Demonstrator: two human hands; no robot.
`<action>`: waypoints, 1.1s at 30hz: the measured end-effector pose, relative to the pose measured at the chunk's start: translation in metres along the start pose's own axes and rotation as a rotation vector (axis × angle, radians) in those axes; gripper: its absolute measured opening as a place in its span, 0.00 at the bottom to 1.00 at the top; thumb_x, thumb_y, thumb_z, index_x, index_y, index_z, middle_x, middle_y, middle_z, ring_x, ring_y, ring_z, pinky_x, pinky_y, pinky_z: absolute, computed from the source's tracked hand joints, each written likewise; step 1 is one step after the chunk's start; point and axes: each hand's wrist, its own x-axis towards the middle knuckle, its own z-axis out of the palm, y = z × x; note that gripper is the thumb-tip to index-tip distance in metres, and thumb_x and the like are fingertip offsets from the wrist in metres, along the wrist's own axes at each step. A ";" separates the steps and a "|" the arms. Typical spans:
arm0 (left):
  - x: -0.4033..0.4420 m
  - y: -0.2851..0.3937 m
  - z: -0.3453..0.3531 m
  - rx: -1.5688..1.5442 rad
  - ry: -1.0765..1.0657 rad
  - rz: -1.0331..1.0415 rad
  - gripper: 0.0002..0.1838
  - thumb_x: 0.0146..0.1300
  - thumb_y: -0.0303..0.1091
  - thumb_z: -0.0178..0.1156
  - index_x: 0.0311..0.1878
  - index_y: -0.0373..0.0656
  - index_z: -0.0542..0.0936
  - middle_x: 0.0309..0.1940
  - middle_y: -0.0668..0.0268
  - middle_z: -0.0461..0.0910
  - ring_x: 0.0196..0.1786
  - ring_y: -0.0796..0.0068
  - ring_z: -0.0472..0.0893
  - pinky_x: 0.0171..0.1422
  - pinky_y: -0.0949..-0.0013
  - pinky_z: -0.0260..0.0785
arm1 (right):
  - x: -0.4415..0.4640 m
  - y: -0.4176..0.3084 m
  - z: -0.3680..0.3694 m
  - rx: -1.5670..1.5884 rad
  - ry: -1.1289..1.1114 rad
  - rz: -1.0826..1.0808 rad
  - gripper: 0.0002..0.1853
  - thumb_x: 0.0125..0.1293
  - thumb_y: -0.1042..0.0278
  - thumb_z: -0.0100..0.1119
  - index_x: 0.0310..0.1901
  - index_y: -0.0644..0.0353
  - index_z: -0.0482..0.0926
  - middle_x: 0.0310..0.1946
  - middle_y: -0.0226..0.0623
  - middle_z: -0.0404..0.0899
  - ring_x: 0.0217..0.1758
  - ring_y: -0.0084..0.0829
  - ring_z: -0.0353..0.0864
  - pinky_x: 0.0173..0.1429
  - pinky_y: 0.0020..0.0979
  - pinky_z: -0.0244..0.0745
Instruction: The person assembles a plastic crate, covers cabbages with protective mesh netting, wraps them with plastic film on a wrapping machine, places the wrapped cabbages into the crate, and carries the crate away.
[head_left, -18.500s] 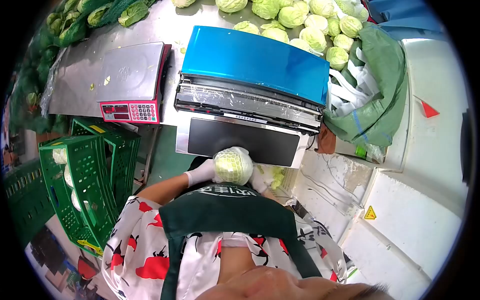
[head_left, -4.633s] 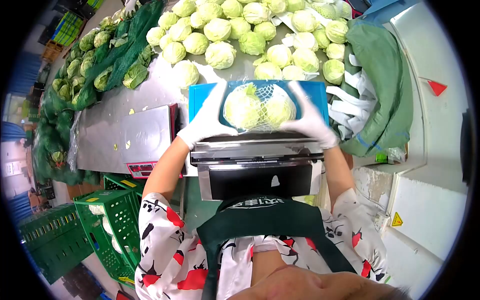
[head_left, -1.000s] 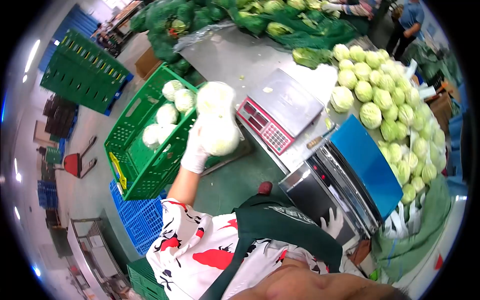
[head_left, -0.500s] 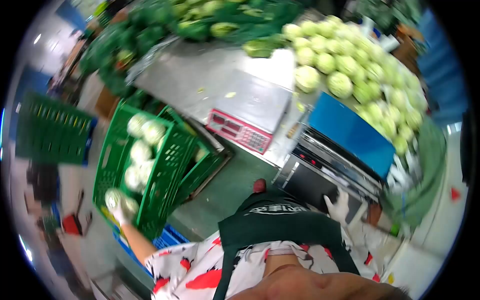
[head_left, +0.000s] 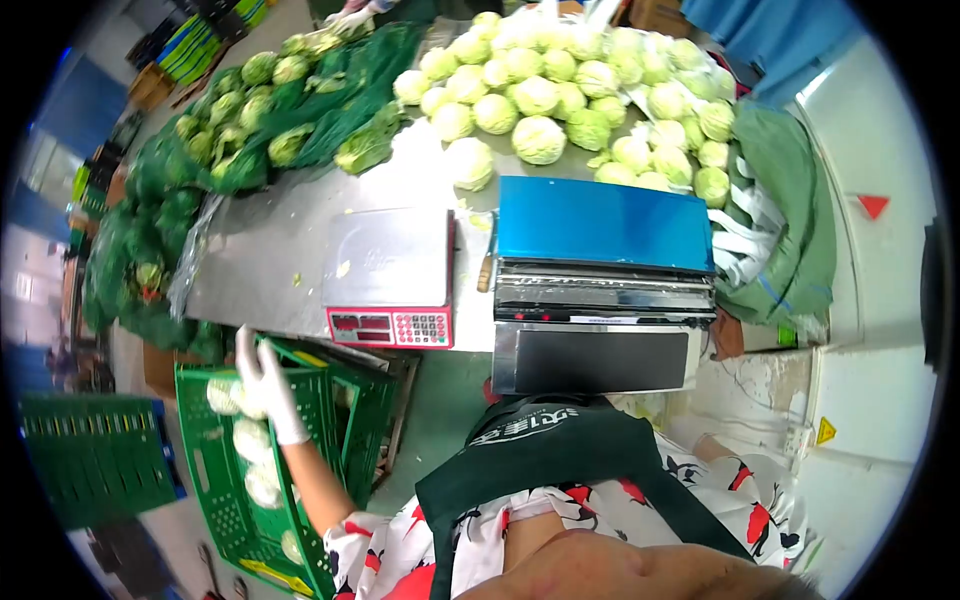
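Observation:
My left hand [head_left: 268, 388], in a white glove, is raised over the near rim of a green crate [head_left: 318, 400]. Its fingers are apart and hold nothing. Netted white cabbages [head_left: 252, 440] lie in that crate, just left of and below the hand. Of my right arm only a bit of forearm [head_left: 710, 448] shows beside the apron; the hand itself is out of sight. In front of me stands a wrapping machine with a blue lid [head_left: 605, 225] and a dark front plate [head_left: 602, 360]. A red-framed scale [head_left: 388, 262] is to its left.
Many loose cabbages [head_left: 538, 140] are piled at the back of the metal table [head_left: 255, 250]. Green net sacks of cabbages [head_left: 150, 215] lie at the left. A green bag [head_left: 795, 215] with white strips is at the right. Another person's gloved hands [head_left: 350, 15] show at the top.
My left hand has let go of the wrapped cabbages at the crate and risen toward the table. The view has swung right, and my right hand has left the machine's front plate.

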 end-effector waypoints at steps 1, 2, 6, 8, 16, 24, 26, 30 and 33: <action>0.004 0.046 0.049 0.064 -0.134 0.073 0.24 0.70 0.24 0.56 0.69 0.35 0.71 0.67 0.55 0.73 0.68 0.65 0.73 0.74 0.63 0.61 | -0.013 0.015 0.001 0.002 -0.131 0.038 0.11 0.68 0.62 0.59 0.42 0.61 0.83 0.37 0.48 0.82 0.41 0.47 0.83 0.47 0.42 0.78; 0.006 0.056 0.104 -0.251 -0.257 -0.037 0.25 0.69 0.23 0.57 0.69 0.34 0.71 0.67 0.55 0.73 0.66 0.65 0.74 0.73 0.63 0.62 | -0.027 0.020 -0.007 0.034 -0.202 0.062 0.12 0.68 0.61 0.59 0.42 0.61 0.83 0.37 0.49 0.82 0.40 0.48 0.83 0.47 0.42 0.78; 0.017 0.059 0.311 -0.429 -0.564 -0.220 0.36 0.67 0.39 0.65 0.73 0.35 0.64 0.65 0.51 0.73 0.66 0.63 0.74 0.70 0.65 0.65 | -0.044 0.010 -0.070 0.383 0.165 0.039 0.13 0.68 0.60 0.59 0.43 0.62 0.83 0.37 0.50 0.82 0.40 0.49 0.83 0.47 0.43 0.78; 0.027 0.060 0.398 -0.431 -0.591 -0.519 0.40 0.65 0.51 0.65 0.72 0.37 0.65 0.62 0.49 0.75 0.61 0.63 0.77 0.65 0.63 0.69 | -0.036 -0.024 -0.120 0.614 0.601 0.179 0.13 0.69 0.63 0.59 0.44 0.63 0.84 0.34 0.51 0.83 0.38 0.52 0.83 0.46 0.44 0.77; 0.067 -0.041 0.603 -0.877 -0.865 -0.816 0.29 0.66 0.56 0.62 0.64 0.48 0.75 0.55 0.62 0.80 0.54 0.66 0.80 0.57 0.55 0.76 | 0.059 0.040 -0.236 0.381 1.453 0.265 0.15 0.61 0.76 0.66 0.50 0.59 0.81 0.43 0.40 0.84 0.45 0.40 0.84 0.49 0.36 0.79; 0.086 -0.014 0.547 -0.888 -0.968 -1.018 0.35 0.65 0.63 0.55 0.65 0.44 0.74 0.58 0.58 0.79 0.55 0.58 0.82 0.55 0.48 0.78 | 0.230 0.186 -0.316 0.009 1.052 0.462 0.26 0.56 0.71 0.65 0.59 0.61 0.74 0.52 0.50 0.78 0.56 0.48 0.77 0.59 0.43 0.73; 0.085 0.024 0.523 -1.087 -0.990 -1.148 0.34 0.66 0.65 0.52 0.65 0.50 0.74 0.59 0.60 0.79 0.58 0.58 0.81 0.60 0.44 0.75 | 0.272 0.225 -0.325 -0.593 1.249 0.588 0.21 0.63 0.60 0.58 0.55 0.61 0.76 0.48 0.48 0.79 0.51 0.45 0.79 0.53 0.44 0.75; 0.095 0.088 0.462 -1.080 -0.860 -1.011 0.34 0.67 0.64 0.51 0.69 0.52 0.70 0.66 0.61 0.74 0.66 0.58 0.75 0.69 0.44 0.67 | 0.311 0.265 -0.336 -0.384 0.993 0.625 0.10 0.67 0.62 0.51 0.33 0.53 0.81 0.35 0.41 0.80 0.41 0.42 0.79 0.45 0.44 0.75; 0.082 0.116 0.437 -1.068 -0.847 -0.854 0.39 0.67 0.64 0.52 0.73 0.46 0.65 0.69 0.57 0.70 0.69 0.57 0.72 0.72 0.49 0.66 | 0.312 0.263 -0.343 -0.474 0.987 0.525 0.09 0.68 0.65 0.51 0.36 0.55 0.81 0.37 0.39 0.79 0.40 0.41 0.80 0.41 0.43 0.76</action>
